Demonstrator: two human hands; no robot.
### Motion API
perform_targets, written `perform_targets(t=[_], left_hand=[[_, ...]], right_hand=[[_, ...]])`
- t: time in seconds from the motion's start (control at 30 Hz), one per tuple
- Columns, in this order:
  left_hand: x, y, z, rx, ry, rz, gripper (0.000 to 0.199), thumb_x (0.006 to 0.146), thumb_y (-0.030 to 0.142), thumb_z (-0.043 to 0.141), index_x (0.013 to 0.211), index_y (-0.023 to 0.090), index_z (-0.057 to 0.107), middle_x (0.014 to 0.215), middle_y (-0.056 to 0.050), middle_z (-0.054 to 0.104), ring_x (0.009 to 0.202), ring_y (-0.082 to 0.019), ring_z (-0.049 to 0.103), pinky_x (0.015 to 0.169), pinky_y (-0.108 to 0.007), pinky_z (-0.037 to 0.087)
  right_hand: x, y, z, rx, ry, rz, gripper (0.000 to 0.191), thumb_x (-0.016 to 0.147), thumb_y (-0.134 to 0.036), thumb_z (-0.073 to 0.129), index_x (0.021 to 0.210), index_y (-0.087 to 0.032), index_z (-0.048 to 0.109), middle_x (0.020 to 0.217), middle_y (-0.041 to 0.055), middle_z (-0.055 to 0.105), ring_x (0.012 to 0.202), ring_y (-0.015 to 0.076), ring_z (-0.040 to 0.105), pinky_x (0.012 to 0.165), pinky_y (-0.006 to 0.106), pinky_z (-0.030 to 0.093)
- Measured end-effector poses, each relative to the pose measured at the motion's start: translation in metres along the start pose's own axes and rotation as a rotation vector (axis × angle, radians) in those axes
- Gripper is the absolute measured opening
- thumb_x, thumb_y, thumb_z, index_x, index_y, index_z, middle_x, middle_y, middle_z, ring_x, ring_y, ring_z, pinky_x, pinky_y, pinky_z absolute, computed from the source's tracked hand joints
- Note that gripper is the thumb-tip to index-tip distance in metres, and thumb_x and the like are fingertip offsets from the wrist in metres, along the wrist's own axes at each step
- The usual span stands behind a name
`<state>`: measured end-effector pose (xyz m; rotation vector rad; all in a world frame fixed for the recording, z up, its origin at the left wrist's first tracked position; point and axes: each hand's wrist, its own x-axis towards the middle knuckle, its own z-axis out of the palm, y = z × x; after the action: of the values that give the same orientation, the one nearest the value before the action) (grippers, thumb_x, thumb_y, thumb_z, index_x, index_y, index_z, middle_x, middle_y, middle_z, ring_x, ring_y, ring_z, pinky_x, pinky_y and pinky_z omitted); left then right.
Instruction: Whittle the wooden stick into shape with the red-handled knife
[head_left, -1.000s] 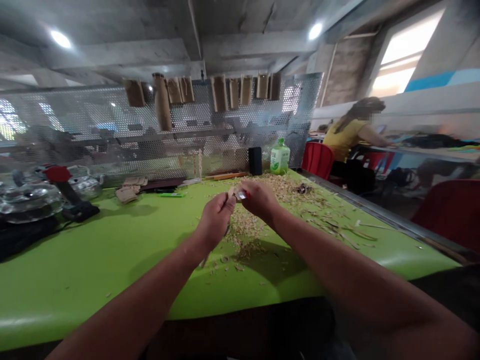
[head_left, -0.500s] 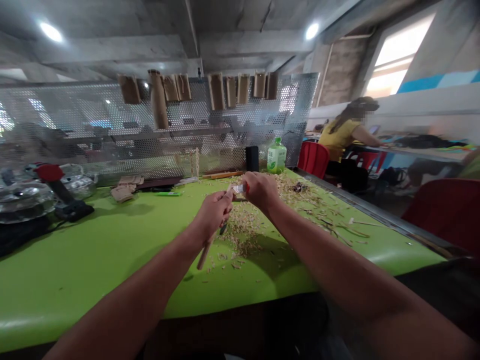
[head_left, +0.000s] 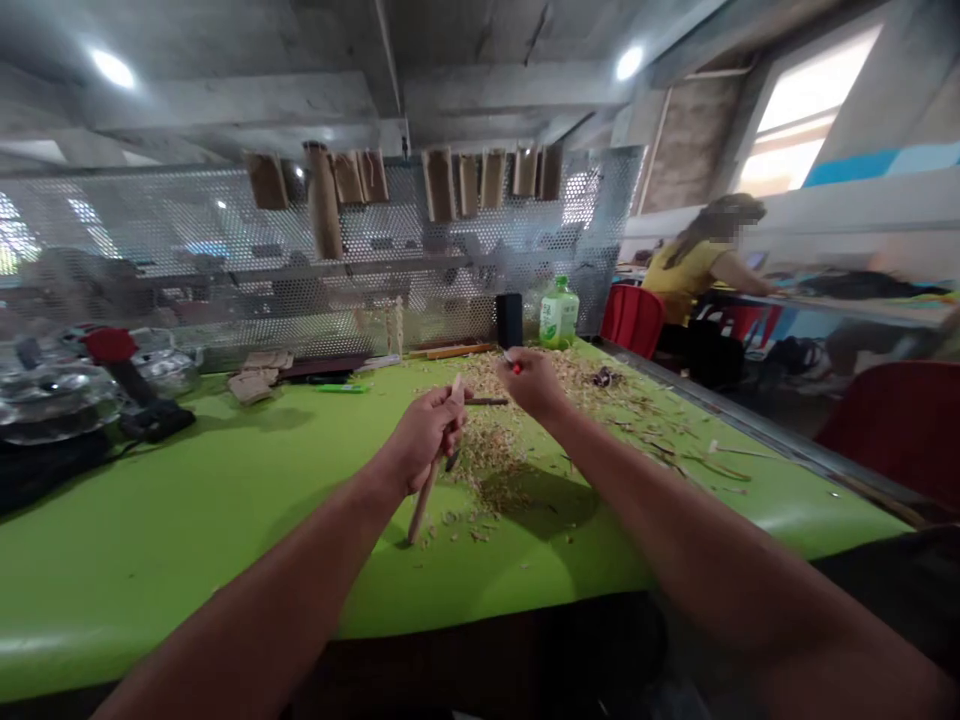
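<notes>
My left hand (head_left: 426, 430) is closed around a slim wooden stick (head_left: 424, 505). The stick's pale upper tip rises above my fingers, and its lower end slants down close to the green tabletop. My right hand (head_left: 534, 382) is curled around a carving knife with a red handle (head_left: 516, 368). Most of the knife is hidden by my fingers, and only a bit of its blade shows. The two hands are apart, with the knife clear of the stick. Below and between them lies a heap of wood shavings (head_left: 495, 455). A dark, thin tool (head_left: 486, 402) lies on the table between my hands.
A green bottle (head_left: 559, 315) and a black box-like object (head_left: 509, 320) stand at the back. A red-and-black power drill (head_left: 131, 380) stands left. Long wood strips (head_left: 701, 465) litter the right side. A perforated metal screen (head_left: 360, 290) borders the table. A person in yellow (head_left: 686, 265) sits beyond.
My right hand with the knife has moved right, away from the tip of the stick. The left hand still holds the stick, which is now tilted more upright. The view has shifted slightly.
</notes>
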<state>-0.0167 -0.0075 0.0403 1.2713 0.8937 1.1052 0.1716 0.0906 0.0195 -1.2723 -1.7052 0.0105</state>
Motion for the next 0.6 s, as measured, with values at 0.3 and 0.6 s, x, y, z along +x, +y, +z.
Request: perform_targets(t=[0.3,0.6], left_hand=[[0.001,-0.001,-0.009,0.634,0.080,0.559,0.028,0.095,0.041,0.052,0.081,0.017,0.058,0.068,0.002,0.050,0.063,-0.011,0.041,0.059,-0.025,0.033],[-0.001,0.001,-0.009,0.666,0.094,0.542,0.026,0.097,0.040,0.051,0.084,0.018,0.059,0.073,0.000,0.054,0.070,-0.013,0.046,0.065,-0.026,0.035]], right_hand=[[-0.024,-0.032,-0.004,0.151,-0.147,-0.345,0.031,0.083,-0.030,0.047,0.057,-0.022,0.034,0.055,-0.0039,0.039,0.053,0.0095,0.034,0.054,0.026,0.020],[-0.028,-0.033,-0.004,0.131,-0.193,-0.356,0.033,0.087,-0.032,0.050,0.058,-0.021,0.037,0.057,-0.0045,0.037,0.056,0.0101,0.033,0.057,0.026,0.022]])
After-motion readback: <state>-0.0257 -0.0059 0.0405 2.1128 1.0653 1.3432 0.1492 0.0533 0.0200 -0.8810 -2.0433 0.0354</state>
